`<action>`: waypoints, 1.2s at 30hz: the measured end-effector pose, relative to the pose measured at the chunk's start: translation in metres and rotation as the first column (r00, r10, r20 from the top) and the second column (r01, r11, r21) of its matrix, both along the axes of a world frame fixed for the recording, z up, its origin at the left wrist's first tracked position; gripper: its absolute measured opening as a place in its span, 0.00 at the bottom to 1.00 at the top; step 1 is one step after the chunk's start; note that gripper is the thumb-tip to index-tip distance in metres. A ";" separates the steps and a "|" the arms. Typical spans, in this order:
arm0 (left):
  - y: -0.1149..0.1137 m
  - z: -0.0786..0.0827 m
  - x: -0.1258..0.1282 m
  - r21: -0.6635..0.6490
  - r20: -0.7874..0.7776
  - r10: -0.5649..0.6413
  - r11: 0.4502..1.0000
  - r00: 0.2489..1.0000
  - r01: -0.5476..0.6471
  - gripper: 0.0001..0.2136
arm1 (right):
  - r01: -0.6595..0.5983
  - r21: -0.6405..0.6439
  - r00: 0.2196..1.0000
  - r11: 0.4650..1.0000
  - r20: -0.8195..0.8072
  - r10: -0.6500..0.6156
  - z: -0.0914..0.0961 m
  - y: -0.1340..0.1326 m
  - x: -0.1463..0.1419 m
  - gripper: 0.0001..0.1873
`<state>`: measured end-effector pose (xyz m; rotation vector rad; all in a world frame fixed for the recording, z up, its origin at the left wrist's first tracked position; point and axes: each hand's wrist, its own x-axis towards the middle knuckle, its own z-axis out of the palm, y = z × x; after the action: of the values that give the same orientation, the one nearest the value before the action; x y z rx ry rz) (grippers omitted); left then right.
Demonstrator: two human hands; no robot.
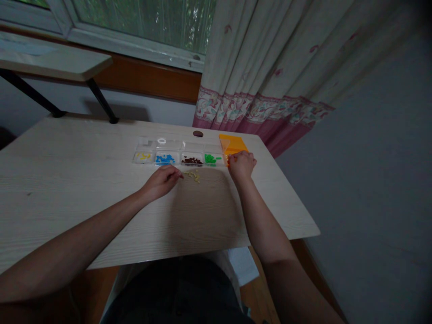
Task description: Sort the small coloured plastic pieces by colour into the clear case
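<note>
Being held beside one pale pile is the left hand; beside one orange panel, the right hand. Grips cannot be told

Dim, but probably a home; floral curtain, window onto greenery, pale wood-grain desk.

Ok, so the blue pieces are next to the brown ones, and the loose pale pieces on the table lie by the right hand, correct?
No: the head view shows the loose pale pieces on the table lying by the left hand, not the right hand. The blue pieces are next to the brown ones.
</note>
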<state>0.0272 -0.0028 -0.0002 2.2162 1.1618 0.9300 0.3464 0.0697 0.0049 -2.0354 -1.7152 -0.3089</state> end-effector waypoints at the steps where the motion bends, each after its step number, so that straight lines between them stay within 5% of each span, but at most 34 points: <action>1: 0.000 0.000 0.000 -0.002 -0.002 0.007 1.000 1.000 -0.007 0.15 | 0.002 0.002 1.000 1.000 0.001 -0.002 0.000 0.000 0.000 0.17; 17: -0.004 0.002 0.001 -0.041 0.009 0.048 0.998 0.999 -0.047 0.14 | 0.003 -0.161 1.000 0.987 0.011 -0.002 0.006 -0.005 -0.008 0.18; 36: -0.003 0.002 0.001 -0.027 0.012 0.040 0.999 0.999 -0.039 0.12 | -0.025 -0.085 0.999 0.996 -0.025 0.023 0.007 -0.006 -0.005 0.18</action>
<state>0.0280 -0.0057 0.0021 2.1711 1.2096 0.9373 0.3417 0.0637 0.0122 -2.0683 -1.7654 -0.2058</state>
